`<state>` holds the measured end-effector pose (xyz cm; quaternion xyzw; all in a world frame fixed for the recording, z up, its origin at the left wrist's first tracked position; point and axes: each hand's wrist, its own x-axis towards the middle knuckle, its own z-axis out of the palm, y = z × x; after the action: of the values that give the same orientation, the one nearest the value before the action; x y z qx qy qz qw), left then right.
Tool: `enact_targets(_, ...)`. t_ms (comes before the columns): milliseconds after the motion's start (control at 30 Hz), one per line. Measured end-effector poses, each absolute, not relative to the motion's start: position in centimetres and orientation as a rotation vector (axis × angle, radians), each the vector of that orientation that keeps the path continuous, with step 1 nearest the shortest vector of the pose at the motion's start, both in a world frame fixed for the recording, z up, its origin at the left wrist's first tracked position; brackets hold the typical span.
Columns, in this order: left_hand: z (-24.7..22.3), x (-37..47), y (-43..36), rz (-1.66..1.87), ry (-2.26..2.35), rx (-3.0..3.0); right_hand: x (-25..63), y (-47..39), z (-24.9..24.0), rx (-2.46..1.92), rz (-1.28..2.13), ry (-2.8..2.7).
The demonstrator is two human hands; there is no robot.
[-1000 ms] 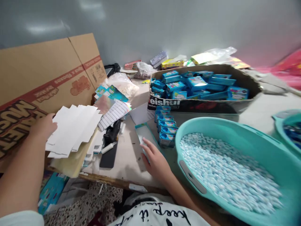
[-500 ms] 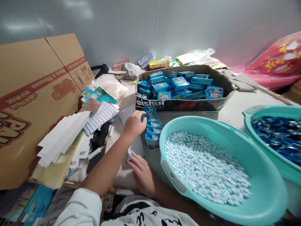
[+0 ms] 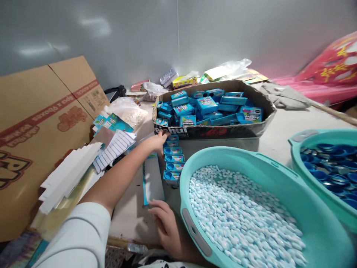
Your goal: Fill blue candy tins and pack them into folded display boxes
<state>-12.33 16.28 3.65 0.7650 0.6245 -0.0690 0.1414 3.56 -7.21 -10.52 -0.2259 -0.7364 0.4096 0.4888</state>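
While the person's left hand (image 3: 159, 141) stretches forward, its fingers rest on the far end of the row of small blue boxes (image 3: 171, 160), close against the front wall of the cardboard carton (image 3: 212, 131). Whether those fingers pinch a box or only touch it cannot be told; they are loosely curled, and nothing is visibly lifted.

Head view, all places taken from the teal basin (image 3: 251, 160) of pale blue tablets (image 3: 240, 216):

- The row of boxes stands just beside the basin's left rim, running away from the person toward the carton.
- The flat box blank (image 3: 153, 182) lies left of the row, on the table (image 3: 131, 219).
- The right hand (image 3: 164, 223) lies spread flat at the basin's near-left corner, fingertips on the blank's near edge, holding nothing.
- A second teal basin (image 3: 323, 137) of dark blue caps sits to the right.
- A stack of white card sheets (image 3: 69, 175) lies far left.

Hazards, as a judgement:

- The boxes stand upright and touching; a sideways push at the far end could topple the row.
- The outstretched forearm passes over the blank and could drag it.
- A knock on the basin rim could spill tablets.
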Motion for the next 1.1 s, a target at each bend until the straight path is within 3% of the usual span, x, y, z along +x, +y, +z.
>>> enact_targets(333, 1.3, -11.9, 15.7, 0.142, 1.768, 2.180, 3.3, -6.8, -10.8, -0.578, 1.062, -1.790)
enact_targets(667, 6.1, -17.6, 9.8, 0.636, 1.824, 2.107, 3.4, -6.5, -11.1, -0.611, 1.155, -1.790)
enact_targets(1100, 2.2, -19.9, 7.6, 0.548, 1.816, 1.975, 2.8, -6.4, -11.3, -0.607, 1.034, -1.872)
